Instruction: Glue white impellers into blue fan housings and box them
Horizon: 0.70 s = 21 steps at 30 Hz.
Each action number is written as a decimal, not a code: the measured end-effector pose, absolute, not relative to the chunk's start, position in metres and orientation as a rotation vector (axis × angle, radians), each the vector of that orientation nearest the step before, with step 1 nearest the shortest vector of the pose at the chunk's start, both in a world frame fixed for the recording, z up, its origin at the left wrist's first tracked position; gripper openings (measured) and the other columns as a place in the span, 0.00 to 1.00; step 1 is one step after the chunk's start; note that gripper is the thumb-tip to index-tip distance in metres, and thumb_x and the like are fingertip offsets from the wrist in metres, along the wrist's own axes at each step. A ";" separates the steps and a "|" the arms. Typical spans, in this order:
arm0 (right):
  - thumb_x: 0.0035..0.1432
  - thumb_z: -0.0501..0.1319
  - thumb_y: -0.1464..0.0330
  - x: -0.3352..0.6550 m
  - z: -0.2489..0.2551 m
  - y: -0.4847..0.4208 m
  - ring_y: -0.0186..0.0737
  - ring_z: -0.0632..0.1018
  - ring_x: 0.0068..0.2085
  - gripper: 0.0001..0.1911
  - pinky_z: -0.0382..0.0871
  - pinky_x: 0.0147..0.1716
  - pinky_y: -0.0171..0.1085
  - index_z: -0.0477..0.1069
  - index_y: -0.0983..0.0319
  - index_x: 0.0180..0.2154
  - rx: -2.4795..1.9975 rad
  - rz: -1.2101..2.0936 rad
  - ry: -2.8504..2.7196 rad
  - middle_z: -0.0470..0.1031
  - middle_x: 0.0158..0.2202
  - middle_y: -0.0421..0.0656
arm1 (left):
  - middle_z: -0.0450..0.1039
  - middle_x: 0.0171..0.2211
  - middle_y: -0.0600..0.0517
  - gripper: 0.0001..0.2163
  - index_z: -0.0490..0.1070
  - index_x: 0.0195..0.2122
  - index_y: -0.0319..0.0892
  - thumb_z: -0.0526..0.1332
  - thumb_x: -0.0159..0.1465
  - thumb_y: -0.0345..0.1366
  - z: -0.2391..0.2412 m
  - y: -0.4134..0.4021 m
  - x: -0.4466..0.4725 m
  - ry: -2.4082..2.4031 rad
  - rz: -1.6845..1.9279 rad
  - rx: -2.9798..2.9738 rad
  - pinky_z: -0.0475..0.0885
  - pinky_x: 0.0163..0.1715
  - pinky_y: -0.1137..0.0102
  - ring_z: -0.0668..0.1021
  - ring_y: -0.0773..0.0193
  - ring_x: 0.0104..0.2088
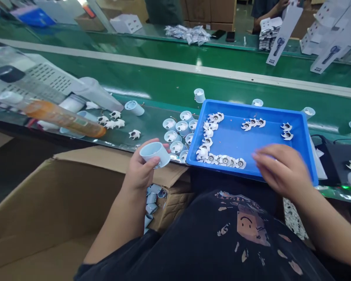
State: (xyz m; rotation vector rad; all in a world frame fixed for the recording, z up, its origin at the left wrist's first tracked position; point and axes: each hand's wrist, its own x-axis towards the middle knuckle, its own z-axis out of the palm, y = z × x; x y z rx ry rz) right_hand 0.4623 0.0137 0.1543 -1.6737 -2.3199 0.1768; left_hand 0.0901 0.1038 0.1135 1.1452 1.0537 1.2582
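A small pale-blue plastic cup point(155, 153) is gripped in the left hand point(142, 169); the blurred right hand point(282, 169), grip unclear, is held over the blue plastic tray point(305, 132), where many white impeller pieces point(222, 160) remain.

Left hand point(142, 169) raised, fingers curled in a grip. Right hand point(280, 169) palm down, fingers spread, blurred.

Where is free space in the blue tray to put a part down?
The blue tray is bare in its middle, between the white parts above and the row along its near edge. Left of the tray, pale cups crowd the belt. The right hand covers the near right corner.
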 end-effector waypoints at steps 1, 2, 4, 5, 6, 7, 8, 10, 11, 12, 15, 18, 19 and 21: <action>0.69 0.58 0.62 0.451 0.147 0.030 0.44 0.71 0.53 0.17 0.71 0.53 0.48 0.67 0.63 0.55 -1.697 0.243 -2.400 0.67 0.54 0.50 | 0.79 0.37 0.49 0.30 0.72 0.45 0.44 0.78 0.42 0.47 0.109 0.102 0.091 1.069 1.248 1.146 0.78 0.37 0.64 0.82 0.54 0.35; 0.67 0.60 0.63 0.440 0.140 0.046 0.45 0.72 0.52 0.18 0.72 0.52 0.48 0.67 0.63 0.56 -1.721 0.325 -2.481 0.67 0.54 0.50 | 0.79 0.37 0.48 0.31 0.72 0.46 0.43 0.77 0.42 0.47 0.107 0.101 0.093 1.088 1.227 1.161 0.77 0.38 0.64 0.81 0.54 0.35; 0.65 0.63 0.64 0.422 0.126 0.074 0.43 0.75 0.48 0.21 0.74 0.47 0.45 0.68 0.63 0.56 -1.750 0.503 -2.641 0.70 0.51 0.49 | 0.78 0.40 0.47 0.34 0.69 0.50 0.41 0.76 0.44 0.49 0.105 0.098 0.095 1.132 1.171 1.230 0.76 0.42 0.63 0.80 0.53 0.40; 0.63 0.65 0.63 0.416 0.121 0.085 0.42 0.75 0.45 0.20 0.75 0.45 0.43 0.69 0.63 0.55 -1.752 0.581 -2.711 0.72 0.49 0.48 | 0.77 0.41 0.46 0.35 0.68 0.51 0.41 0.76 0.45 0.50 0.106 0.097 0.096 1.156 1.140 1.276 0.75 0.43 0.63 0.80 0.52 0.42; 0.63 0.66 0.63 0.411 0.118 0.093 0.40 0.76 0.44 0.19 0.75 0.44 0.41 0.71 0.64 0.52 -1.747 0.640 -2.770 0.73 0.46 0.47 | 0.76 0.43 0.45 0.36 0.67 0.53 0.40 0.75 0.47 0.51 0.107 0.096 0.096 1.176 1.107 1.325 0.74 0.45 0.62 0.79 0.52 0.43; 0.62 0.66 0.63 0.408 0.117 0.099 0.39 0.75 0.44 0.17 0.75 0.44 0.40 0.72 0.65 0.49 -1.742 0.670 -2.813 0.73 0.45 0.46 | 0.76 0.44 0.45 0.36 0.66 0.54 0.40 0.74 0.48 0.51 0.109 0.095 0.096 1.189 1.076 1.374 0.73 0.46 0.61 0.78 0.52 0.44; 0.63 0.65 0.63 0.407 0.118 0.104 0.38 0.75 0.45 0.15 0.74 0.46 0.40 0.72 0.66 0.47 -1.748 0.663 -2.836 0.72 0.46 0.46 | 0.75 0.45 0.45 0.35 0.66 0.54 0.40 0.73 0.49 0.52 0.111 0.095 0.095 1.196 1.048 1.421 0.73 0.47 0.61 0.78 0.51 0.45; 0.65 0.63 0.65 0.411 0.124 0.107 0.39 0.73 0.49 0.14 0.72 0.50 0.41 0.71 0.67 0.47 -1.817 0.543 -2.818 0.70 0.49 0.47 | 0.75 0.46 0.44 0.34 0.66 0.54 0.41 0.72 0.50 0.53 0.115 0.095 0.092 1.197 1.009 1.495 0.72 0.48 0.59 0.77 0.51 0.46; 0.66 0.62 0.66 0.415 0.127 0.107 0.40 0.72 0.51 0.13 0.70 0.52 0.42 0.70 0.67 0.48 -1.880 0.448 -2.787 0.69 0.51 0.48 | 0.74 0.46 0.44 0.33 0.66 0.54 0.41 0.71 0.51 0.53 0.116 0.096 0.090 1.196 0.999 1.520 0.72 0.48 0.59 0.77 0.50 0.46; 0.67 0.60 0.67 0.420 0.131 0.106 0.42 0.71 0.52 0.13 0.69 0.53 0.44 0.68 0.67 0.50 -1.954 0.345 -2.750 0.67 0.53 0.49 | 0.74 0.46 0.44 0.33 0.66 0.54 0.42 0.71 0.51 0.53 0.117 0.098 0.088 1.197 0.997 1.534 0.72 0.48 0.59 0.77 0.50 0.45; 0.68 0.55 0.73 0.437 0.138 0.097 0.43 0.71 0.52 0.13 0.66 0.55 0.48 0.68 0.66 0.52 -2.137 0.141 -2.724 0.67 0.53 0.49 | 0.74 0.46 0.45 0.35 0.65 0.56 0.42 0.71 0.51 0.52 0.118 0.106 0.086 1.217 1.032 1.522 0.73 0.47 0.59 0.77 0.50 0.45; 0.67 0.55 0.75 0.445 0.142 0.084 0.42 0.72 0.49 0.15 0.66 0.54 0.48 0.68 0.65 0.54 -2.204 0.126 -2.800 0.68 0.52 0.47 | 0.73 0.49 0.45 0.37 0.62 0.57 0.43 0.72 0.49 0.51 0.120 0.116 0.093 1.188 1.040 1.495 0.74 0.47 0.60 0.76 0.50 0.47; 0.67 0.56 0.74 0.445 0.143 0.079 0.42 0.72 0.49 0.15 0.67 0.54 0.47 0.68 0.64 0.54 -2.219 0.132 -2.817 0.69 0.52 0.47 | 0.72 0.50 0.44 0.37 0.62 0.57 0.43 0.72 0.50 0.51 0.121 0.119 0.097 1.159 1.024 1.494 0.74 0.48 0.59 0.76 0.50 0.48; 0.68 0.55 0.72 0.441 0.146 0.074 0.42 0.72 0.50 0.12 0.67 0.54 0.48 0.69 0.65 0.52 -2.258 0.149 -2.832 0.69 0.52 0.47 | 0.72 0.51 0.42 0.36 0.63 0.56 0.42 0.71 0.50 0.52 0.125 0.123 0.107 1.095 0.979 1.522 0.73 0.50 0.58 0.75 0.47 0.50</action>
